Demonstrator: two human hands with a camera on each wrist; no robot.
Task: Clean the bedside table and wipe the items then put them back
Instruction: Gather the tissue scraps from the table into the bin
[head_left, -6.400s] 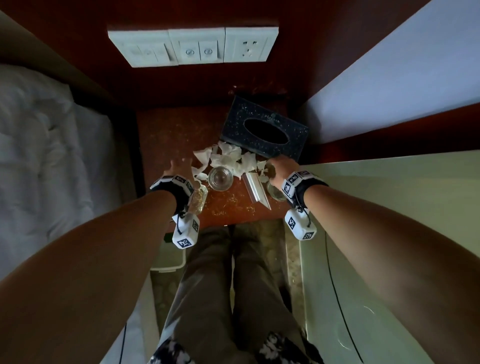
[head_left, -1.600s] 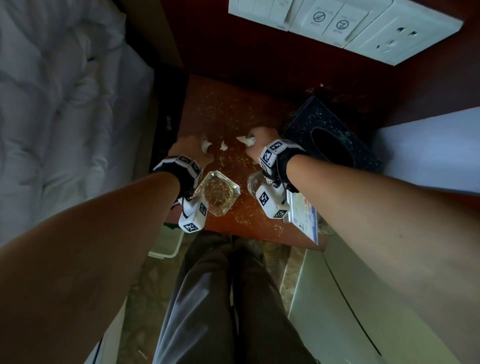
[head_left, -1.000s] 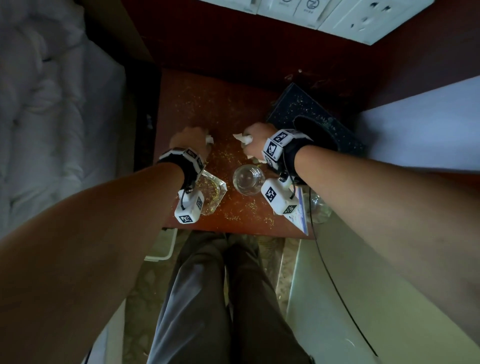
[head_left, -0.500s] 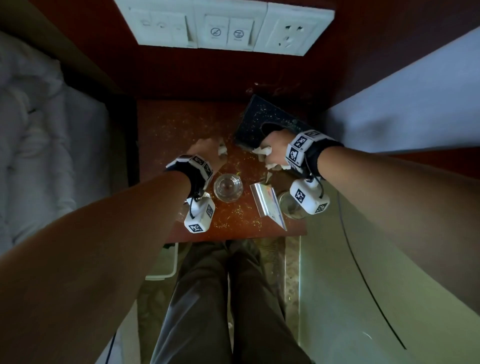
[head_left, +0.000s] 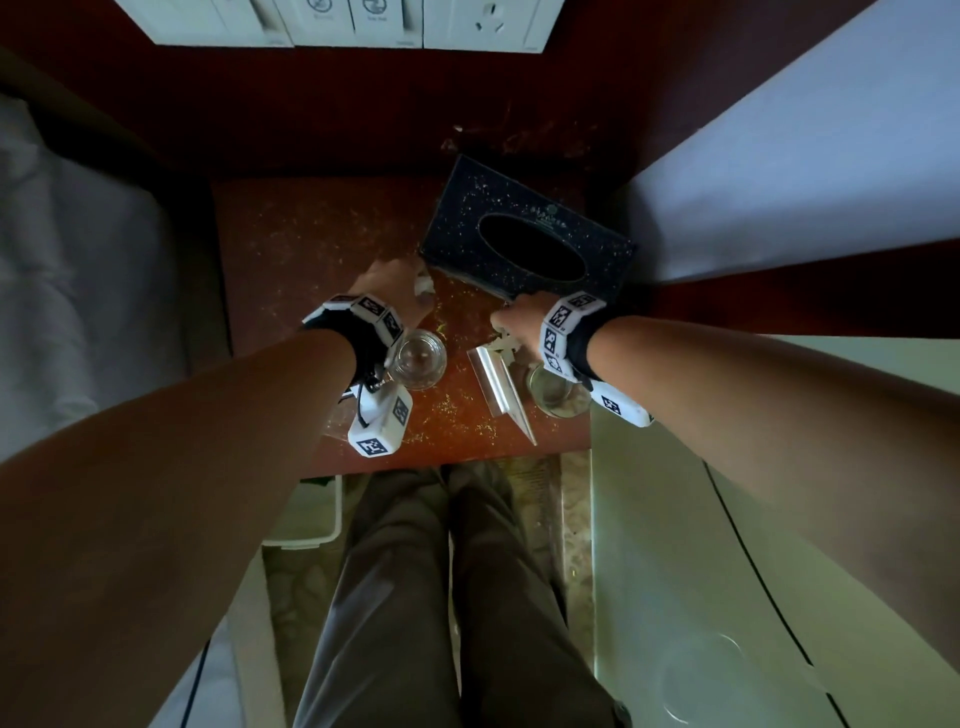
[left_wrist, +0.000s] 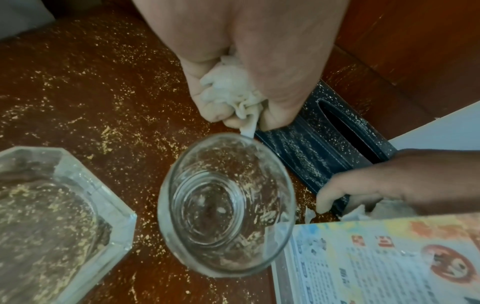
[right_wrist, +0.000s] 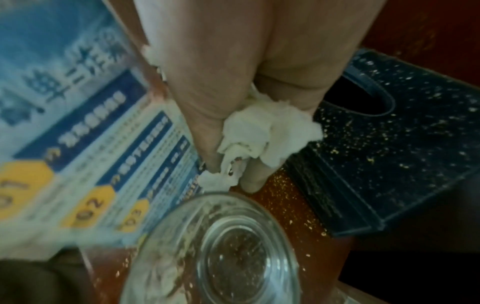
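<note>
The red-brown bedside table (head_left: 311, 249) is strewn with yellow crumbs. My left hand (head_left: 400, 286) is fisted around crumpled white tissue (left_wrist: 228, 92), just beyond a clear glass (head_left: 418, 358). My right hand (head_left: 511, 325) grips another wad of tissue (right_wrist: 265, 131) between the black tissue box (head_left: 527, 234) and a printed acrylic sign stand (head_left: 498, 384). A second glass (head_left: 556, 389) stands under my right wrist. A crumb-filled glass ashtray (left_wrist: 52, 216) sits at the front left, mostly hidden under my left wrist in the head view.
White bedding (head_left: 78, 291) lies to the left. A switch and socket panel (head_left: 337, 21) is on the wall behind. A white bin (head_left: 306, 519) stands on the floor below the table's front left. A pale surface (head_left: 727, 571) with a cable runs on the right.
The loose tissue scraps seen on the table 6.4 s ago are now gathered in both fists. In the last half second my right hand drew back from the tissue box toward the sign stand.
</note>
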